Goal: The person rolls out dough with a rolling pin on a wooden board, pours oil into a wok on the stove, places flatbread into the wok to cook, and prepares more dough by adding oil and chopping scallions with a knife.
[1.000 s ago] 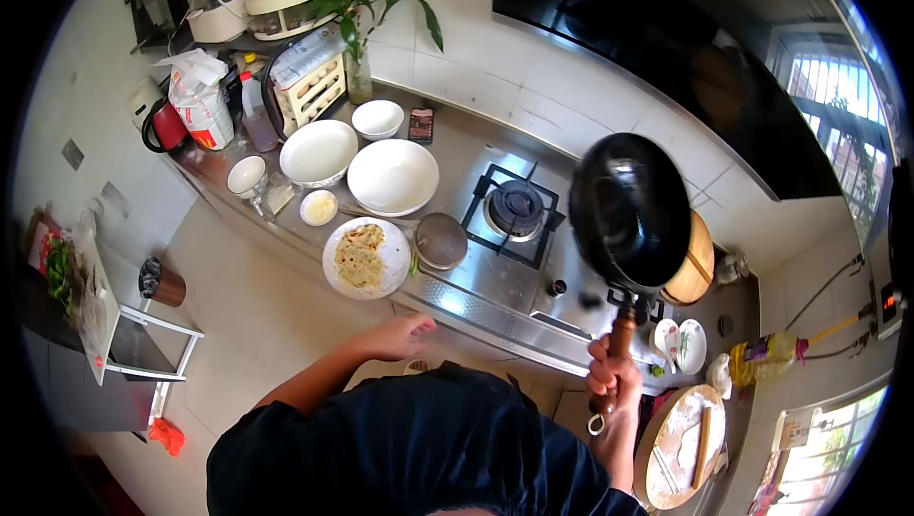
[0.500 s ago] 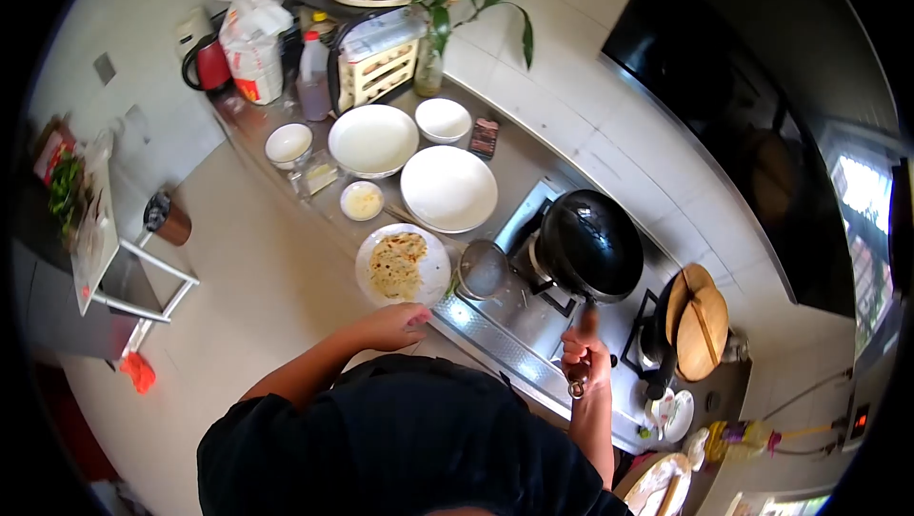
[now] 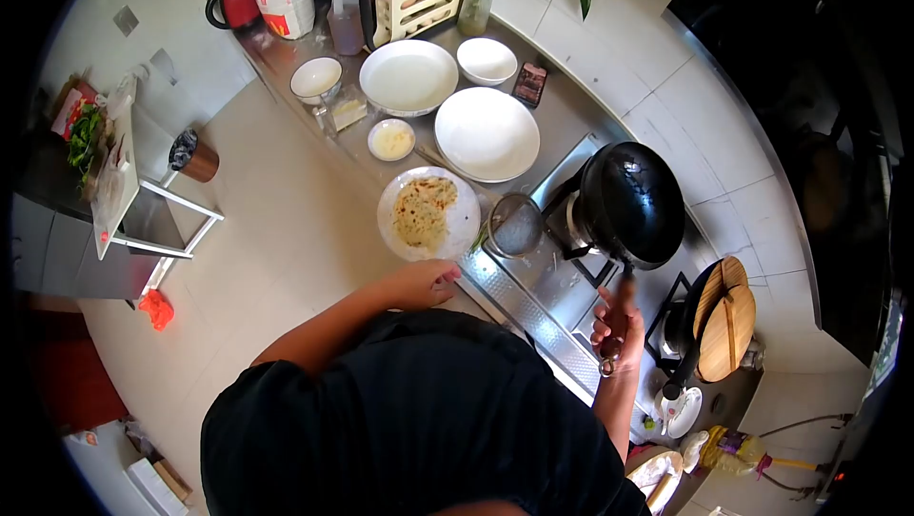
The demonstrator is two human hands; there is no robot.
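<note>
My right hand (image 3: 619,327) is wrapped round the brown wooden handle of a black wok (image 3: 636,207). The wok is tilted over the left burner, and its dark inside has a glossy sheen. My left hand (image 3: 430,284) hangs in front of my body with its fingers curled, and I see nothing in it. Close beyond it is a white plate (image 3: 390,228) bearing a browned flatbread (image 3: 425,213). A round mesh strainer (image 3: 515,227) rests between that plate and the stove.
White bowls (image 3: 487,135) and a small dish of pale paste (image 3: 391,140) stand on the counter (image 3: 562,102). Right of the wok, a second pan carries a wooden lid (image 3: 726,335). An oil bottle (image 3: 733,451) lies at lower right. A bin (image 3: 197,158) stands on the floor.
The view has shifted, so the counter appears higher and further right. The wok looks more tilted, with more of the burner showing at its left. My right hand stays on the handle.
</note>
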